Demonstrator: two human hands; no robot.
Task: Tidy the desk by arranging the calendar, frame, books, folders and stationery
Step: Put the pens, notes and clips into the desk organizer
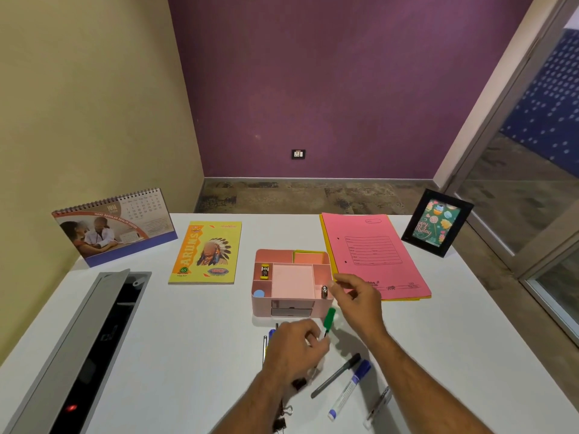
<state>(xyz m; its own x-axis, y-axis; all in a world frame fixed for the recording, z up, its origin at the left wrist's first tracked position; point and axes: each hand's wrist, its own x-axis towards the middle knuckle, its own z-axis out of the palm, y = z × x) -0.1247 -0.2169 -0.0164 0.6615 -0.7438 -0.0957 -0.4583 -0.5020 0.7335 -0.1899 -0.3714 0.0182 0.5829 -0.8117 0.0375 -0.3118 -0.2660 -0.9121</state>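
Note:
A pink desk organiser (293, 283) stands mid-desk with a pen top showing in its right compartment. My right hand (357, 296) hovers just right of it, fingers apart and nothing in them. My left hand (294, 349) is closed around a green-capped pen (329, 319) in front of the organiser. More pens (269, 339) lie under that hand. A black marker (336, 375), a blue marker (349, 389) and a clear pen (380, 402) lie to the right. The calendar (116, 227), yellow book (205, 252), pink folders (372, 255) and photo frame (437, 223) stand along the back.
A grey cable tray with its lid raised (91, 346) runs along the left of the white desk (188, 339). Black binder clips (282, 415) lie at the near edge. The desk's right edge drops toward a glass door.

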